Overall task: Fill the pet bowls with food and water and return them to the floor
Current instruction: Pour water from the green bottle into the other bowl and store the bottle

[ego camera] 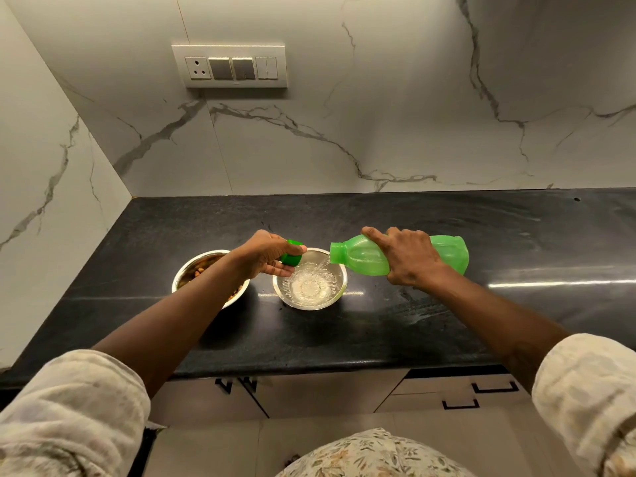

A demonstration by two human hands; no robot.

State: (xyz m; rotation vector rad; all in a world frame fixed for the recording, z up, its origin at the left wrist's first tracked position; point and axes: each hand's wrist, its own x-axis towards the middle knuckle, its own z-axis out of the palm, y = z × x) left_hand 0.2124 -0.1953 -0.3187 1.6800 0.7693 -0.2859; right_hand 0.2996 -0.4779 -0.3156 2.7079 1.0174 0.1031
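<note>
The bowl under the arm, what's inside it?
Brown food pieces show in the steel bowl near its left and lower rim. The left forearm crosses over the rest, so how full it is cannot be seen.

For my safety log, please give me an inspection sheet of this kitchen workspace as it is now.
Surface: black stone countertop, glossy, bare at the right.
Job's things: steel bowl with brown pet food; steel bowl receiving water; green plastic bottle, tipped, pouring.
Clutter: nothing seen.
Hands: left hand holds the green bottle cap; right hand grips the bottle.
Cables: nothing seen.
Surroundings: white marble-pattern wall; switch and socket panel; cabinet fronts with black handles.
</note>
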